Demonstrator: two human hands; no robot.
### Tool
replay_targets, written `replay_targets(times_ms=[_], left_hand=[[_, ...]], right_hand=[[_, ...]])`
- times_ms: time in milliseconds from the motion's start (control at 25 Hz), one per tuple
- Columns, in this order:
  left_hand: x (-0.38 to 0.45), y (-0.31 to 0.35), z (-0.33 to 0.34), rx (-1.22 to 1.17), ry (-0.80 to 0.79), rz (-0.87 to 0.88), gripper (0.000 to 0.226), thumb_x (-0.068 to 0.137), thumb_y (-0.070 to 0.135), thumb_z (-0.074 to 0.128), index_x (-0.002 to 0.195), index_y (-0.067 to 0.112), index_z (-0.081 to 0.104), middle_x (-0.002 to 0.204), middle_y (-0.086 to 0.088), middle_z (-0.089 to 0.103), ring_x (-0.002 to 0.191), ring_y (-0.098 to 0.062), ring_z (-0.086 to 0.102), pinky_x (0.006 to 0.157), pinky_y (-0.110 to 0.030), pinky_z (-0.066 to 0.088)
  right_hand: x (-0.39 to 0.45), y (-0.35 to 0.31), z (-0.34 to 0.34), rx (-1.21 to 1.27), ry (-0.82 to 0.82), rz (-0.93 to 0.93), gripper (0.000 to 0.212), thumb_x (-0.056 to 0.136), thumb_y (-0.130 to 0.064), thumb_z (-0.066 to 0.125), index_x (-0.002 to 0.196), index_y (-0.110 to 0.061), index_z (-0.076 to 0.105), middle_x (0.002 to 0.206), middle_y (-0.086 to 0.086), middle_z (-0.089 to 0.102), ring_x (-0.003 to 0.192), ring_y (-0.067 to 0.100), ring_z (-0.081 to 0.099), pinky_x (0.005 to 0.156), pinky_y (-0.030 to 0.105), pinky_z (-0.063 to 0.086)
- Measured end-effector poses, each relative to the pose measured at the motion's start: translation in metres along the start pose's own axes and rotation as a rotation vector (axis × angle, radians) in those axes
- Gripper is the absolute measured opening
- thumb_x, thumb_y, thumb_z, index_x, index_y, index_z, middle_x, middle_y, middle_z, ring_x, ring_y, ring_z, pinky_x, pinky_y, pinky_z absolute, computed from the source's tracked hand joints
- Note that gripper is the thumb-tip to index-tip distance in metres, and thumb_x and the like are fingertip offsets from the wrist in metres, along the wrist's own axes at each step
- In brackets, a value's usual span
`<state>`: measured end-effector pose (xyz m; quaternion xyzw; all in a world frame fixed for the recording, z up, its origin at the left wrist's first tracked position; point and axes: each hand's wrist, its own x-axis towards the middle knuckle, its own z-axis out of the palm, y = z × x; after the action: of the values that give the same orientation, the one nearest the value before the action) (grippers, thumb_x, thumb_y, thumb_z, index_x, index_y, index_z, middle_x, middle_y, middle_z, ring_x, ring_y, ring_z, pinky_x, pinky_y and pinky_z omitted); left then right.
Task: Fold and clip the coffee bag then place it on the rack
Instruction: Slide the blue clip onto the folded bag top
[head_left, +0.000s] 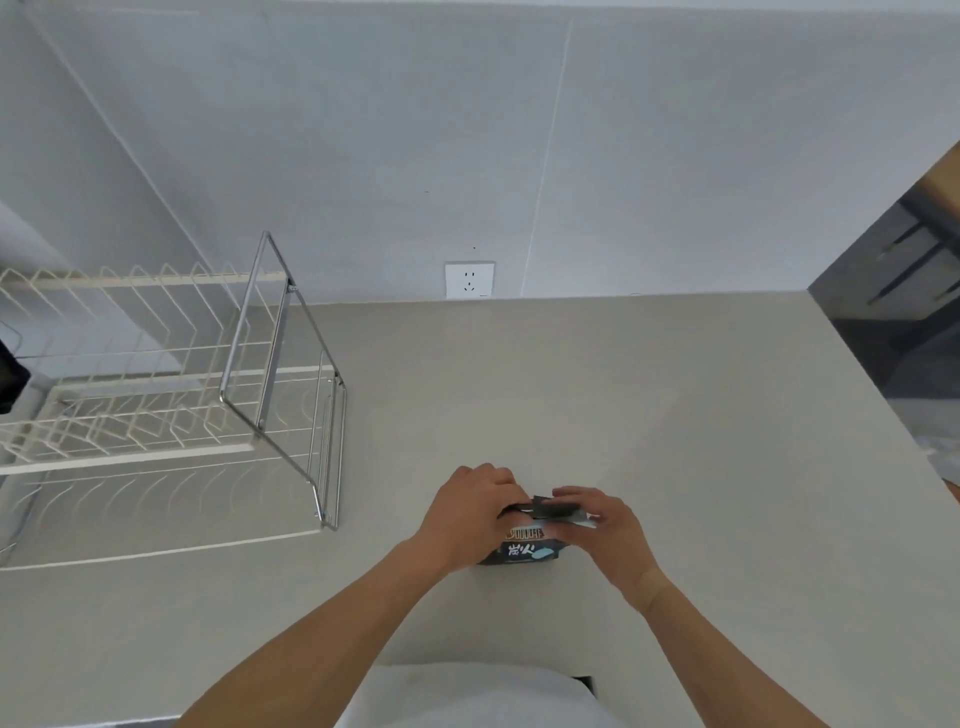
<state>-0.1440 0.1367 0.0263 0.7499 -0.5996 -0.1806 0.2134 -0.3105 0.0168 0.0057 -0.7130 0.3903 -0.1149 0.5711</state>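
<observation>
A small dark coffee bag with white lettering stands on the grey counter in front of me. My left hand grips the bag's left side and folded top. My right hand holds a dark clip against the top edge of the bag. Both hands hide most of the fold, so I cannot tell whether the clip is biting the bag. The white wire dish rack with a chrome frame stands at the left of the counter, well apart from the bag.
A wall socket sits on the grey wall behind the counter. The counter's right edge drops off to a dark floor area. A dark object peeks in at the far left, behind the rack.
</observation>
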Motion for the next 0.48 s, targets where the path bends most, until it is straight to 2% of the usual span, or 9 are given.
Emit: replay_targets(times_ms=[40, 80, 200, 320, 400, 480], left_hand=[[-0.001, 0.000, 0.002, -0.033, 0.013, -0.013, 0.019, 0.091, 0.027, 0.057, 0.103, 0.023, 0.072, 0.096, 0.004, 0.068, 0.090, -0.017, 0.056, 0.078, -0.028, 0.035], [-0.002, -0.002, 0.003, -0.082, 0.031, -0.032, 0.017, 0.090, 0.026, 0.059, 0.099, 0.020, 0.073, 0.094, 0.003, 0.069, 0.087, -0.017, 0.056, 0.079, -0.030, 0.038], [-0.007, -0.008, 0.007, -0.266, 0.091, -0.120, 0.011, 0.084, 0.020, 0.066, 0.090, 0.019, 0.075, 0.084, 0.009, 0.066, 0.077, -0.005, 0.054, 0.072, -0.026, 0.040], [-0.010, -0.014, 0.006, -0.337, 0.117, -0.175, 0.013, 0.082, 0.024, 0.069, 0.093, 0.026, 0.075, 0.083, 0.019, 0.062, 0.079, 0.003, 0.055, 0.070, -0.021, 0.040], [-0.017, -0.022, 0.003, -0.329, 0.095, -0.198, 0.035, 0.076, 0.037, 0.074, 0.110, 0.037, 0.067, 0.098, 0.021, 0.059, 0.093, 0.004, 0.051, 0.077, -0.018, 0.040], [-0.029, -0.035, 0.002, -0.381, -0.002, -0.306, 0.076, 0.062, 0.048, 0.081, 0.129, 0.049, 0.045, 0.119, 0.021, 0.051, 0.110, 0.000, 0.042, 0.092, -0.022, 0.037]], right_hand=[[0.001, 0.003, 0.000, -0.004, 0.017, 0.001, 0.032, 0.062, -0.013, 0.087, 0.080, -0.037, 0.077, 0.104, -0.012, 0.070, 0.101, 0.003, 0.061, 0.081, 0.016, 0.052], [0.002, 0.006, 0.000, -0.027, 0.028, 0.002, 0.031, 0.062, -0.014, 0.088, 0.081, -0.036, 0.076, 0.105, -0.012, 0.069, 0.102, 0.000, 0.057, 0.081, 0.012, 0.048], [0.005, 0.007, 0.007, -0.042, 0.015, 0.016, 0.024, 0.065, -0.016, 0.086, 0.082, -0.026, 0.073, 0.104, -0.004, 0.067, 0.099, 0.010, 0.058, 0.086, 0.022, 0.048], [0.003, 0.007, 0.012, -0.021, 0.021, 0.028, 0.027, 0.066, -0.021, 0.086, 0.089, -0.028, 0.074, 0.107, -0.008, 0.066, 0.101, 0.008, 0.059, 0.084, 0.016, 0.045], [-0.001, 0.015, 0.010, 0.050, -0.085, 0.051, 0.052, 0.062, -0.021, 0.088, 0.107, -0.039, 0.068, 0.112, -0.017, 0.065, 0.103, -0.001, 0.059, 0.079, 0.008, 0.046], [-0.006, 0.027, 0.009, 0.086, -0.186, 0.099, 0.081, 0.058, -0.011, 0.089, 0.123, -0.046, 0.054, 0.116, -0.021, 0.062, 0.104, -0.007, 0.056, 0.073, 0.002, 0.045]])
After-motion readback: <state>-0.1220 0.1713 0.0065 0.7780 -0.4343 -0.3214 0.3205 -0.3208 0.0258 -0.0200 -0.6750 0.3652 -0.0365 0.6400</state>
